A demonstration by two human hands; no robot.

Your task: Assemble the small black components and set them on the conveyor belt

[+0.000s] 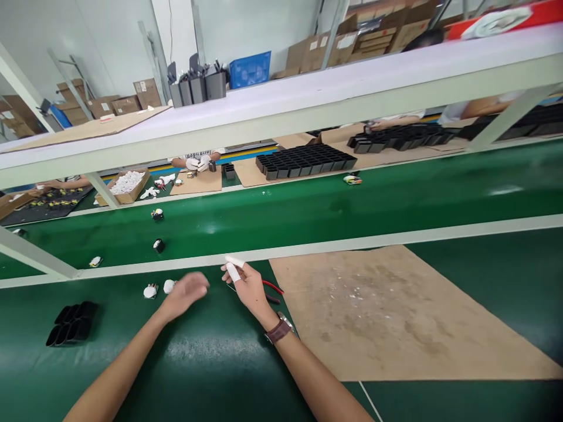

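Observation:
My left hand (187, 292) is smeared by motion above the green tabletop, its fingers pointing right; I see nothing in it. Just behind it lie two small parts with round white tops, one part (150, 291) farther left and one part (169, 286) right beside the hand. My right hand (249, 288) has white finger cots on two digits, which are drawn close together; whatever is between them is too small to make out. Red-handled pliers (273, 286) show partly beneath this hand, their jaws hidden. The right wrist wears a watch (280, 329) with a brown strap.
Black rectangular housings (73, 323) stand grouped at left. Stained cardboard (387, 316) covers the right side. Beyond a pale rail runs a green conveyor belt (281, 217) carrying a few small assemblies (158, 245). A white shelf (308, 102) crosses above. Gloved co-worker's hands (199, 163) work opposite.

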